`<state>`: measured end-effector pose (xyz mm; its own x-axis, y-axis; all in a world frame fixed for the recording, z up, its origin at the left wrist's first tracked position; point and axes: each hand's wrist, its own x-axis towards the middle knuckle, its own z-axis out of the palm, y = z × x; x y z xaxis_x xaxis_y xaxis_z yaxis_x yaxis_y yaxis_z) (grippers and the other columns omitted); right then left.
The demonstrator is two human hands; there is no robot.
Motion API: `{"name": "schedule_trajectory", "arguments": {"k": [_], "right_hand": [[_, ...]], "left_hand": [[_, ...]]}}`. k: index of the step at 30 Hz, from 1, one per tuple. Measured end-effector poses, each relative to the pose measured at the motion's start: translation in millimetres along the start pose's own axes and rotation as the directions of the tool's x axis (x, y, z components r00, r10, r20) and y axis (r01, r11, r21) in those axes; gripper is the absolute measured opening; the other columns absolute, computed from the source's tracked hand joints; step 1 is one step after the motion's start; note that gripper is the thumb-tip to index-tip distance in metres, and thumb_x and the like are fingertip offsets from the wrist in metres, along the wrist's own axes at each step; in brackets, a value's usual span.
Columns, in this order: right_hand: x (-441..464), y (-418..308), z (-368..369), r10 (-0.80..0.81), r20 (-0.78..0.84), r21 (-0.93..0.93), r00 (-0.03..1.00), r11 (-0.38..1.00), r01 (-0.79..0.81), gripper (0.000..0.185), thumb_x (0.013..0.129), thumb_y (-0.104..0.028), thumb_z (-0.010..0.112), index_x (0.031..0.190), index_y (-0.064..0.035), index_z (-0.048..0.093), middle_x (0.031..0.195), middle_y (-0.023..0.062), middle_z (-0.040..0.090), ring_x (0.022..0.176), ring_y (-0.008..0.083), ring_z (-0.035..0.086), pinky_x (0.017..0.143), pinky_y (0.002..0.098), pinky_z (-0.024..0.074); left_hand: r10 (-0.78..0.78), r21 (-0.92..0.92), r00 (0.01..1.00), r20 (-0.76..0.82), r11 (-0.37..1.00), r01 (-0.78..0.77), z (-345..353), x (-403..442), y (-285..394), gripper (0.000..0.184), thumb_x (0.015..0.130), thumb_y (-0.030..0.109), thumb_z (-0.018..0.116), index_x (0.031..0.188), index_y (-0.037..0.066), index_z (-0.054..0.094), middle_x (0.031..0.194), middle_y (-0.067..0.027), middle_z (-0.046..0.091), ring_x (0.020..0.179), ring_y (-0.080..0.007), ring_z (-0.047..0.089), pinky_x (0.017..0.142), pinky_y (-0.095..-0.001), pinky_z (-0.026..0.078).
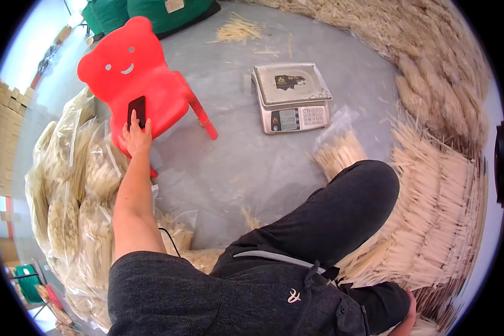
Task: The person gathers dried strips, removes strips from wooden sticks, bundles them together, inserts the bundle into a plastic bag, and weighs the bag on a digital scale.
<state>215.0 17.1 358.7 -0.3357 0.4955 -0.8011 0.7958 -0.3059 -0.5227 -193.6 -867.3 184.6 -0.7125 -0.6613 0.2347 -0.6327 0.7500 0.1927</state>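
My left hand (136, 136) reaches out to the small red chair (176, 101), its fingers apart. The index finger touches the screen of a black phone (137, 110) lying on the chair seat, and the other fingers rest around its lower end. The chair's backrest has a bear shape with a cut-out smile. My right hand does not show; only a strip of bare skin appears past dark cloth at the lower right.
A digital scale (292, 92) stands on the grey floor (224, 162). Clear bags of pale strips (95, 224) lie at left, another bag (340, 148) before my knee. Loose strips (431, 207) are piled at right, bundled fibres (442, 84) behind. Green sacks (151, 17) stand at the back.
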Motion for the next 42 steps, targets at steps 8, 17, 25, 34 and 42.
{"name": "schedule_trajectory", "arguments": {"k": [8,17,25,34,42], "right_hand": [[4.8,-19.9,14.1,-0.028,0.021,-0.01,0.999,1.0,0.028,0.047,0.092,-0.031,0.058,0.126,0.0004,0.053,0.101,0.0133,0.066,0.089,0.0205,0.063,0.082,0.0306,0.0512],[8.8,-36.9,27.3,-0.04,0.031,-0.008,0.999,0.999,0.04,0.046,0.092,-0.031,0.058,0.125,0.0005,0.054,0.101,0.0133,0.066,0.09,0.0204,0.063,0.082,0.0305,0.0512],[3.6,-27.0,22.7,-0.02,0.011,0.034,1.0,0.999,0.019,0.046,0.092,-0.032,0.058,0.124,0.0005,0.055,0.101,0.0132,0.066,0.09,0.0204,0.063,0.082,0.0305,0.0512],[3.9,-14.0,14.5,-0.011,0.008,0.078,1.0,0.997,0.011,0.045,0.092,-0.033,0.057,0.122,0.0006,0.056,0.101,0.0131,0.066,0.09,0.0204,0.063,0.082,0.0305,0.0511],[15.8,7.0,-26.0,-0.088,0.051,0.156,0.995,0.985,0.079,0.045,0.092,-0.033,0.057,0.121,0.0007,0.056,0.101,0.013,0.066,0.09,0.0204,0.063,0.082,0.0305,0.0511]], "left_hand": [[0.046,-0.036,0.996,-0.077,0.998,-0.049,0.1,-0.3,-13.8,0.079,0.084,0.06,0.057,0.149,0.03,0.025,0.14,-0.004,0.049,0.14,-0.0272,0.028,0.114,-0.056,0.014],[-0.139,-0.11,0.97,-0.2,0.987,0.119,18.2,8.4,-37.2,0.109,0.07,0.072,0.064,0.15,0.014,0.018,0.144,-0.0202,0.038,0.138,-0.0314,0.029,0.116,-0.0478,0.016],[-0.171,-0.065,0.975,-0.144,0.985,0.163,23.8,6.2,-32.4,0.117,0.067,0.076,0.064,0.15,0.01,0.016,0.142,-0.0211,0.041,0.137,-0.0319,0.031,0.116,-0.0488,0.015],[-0.198,-0.054,0.972,-0.124,0.98,0.193,22.5,3.7,-28.7,0.116,0.067,0.076,0.063,0.15,0.009,0.017,0.143,-0.02,0.04,0.138,-0.0313,0.031,0.115,-0.0522,0.015],[0.034,-0.241,0.916,-0.4,0.96,-0.14,37.0,-40.5,45.4,0.077,0.081,0.045,0.068,0.142,0.011,0.037,0.138,-0.0151,0.045,0.131,-0.0335,0.038,0.11,-0.0535,0.023]]}}
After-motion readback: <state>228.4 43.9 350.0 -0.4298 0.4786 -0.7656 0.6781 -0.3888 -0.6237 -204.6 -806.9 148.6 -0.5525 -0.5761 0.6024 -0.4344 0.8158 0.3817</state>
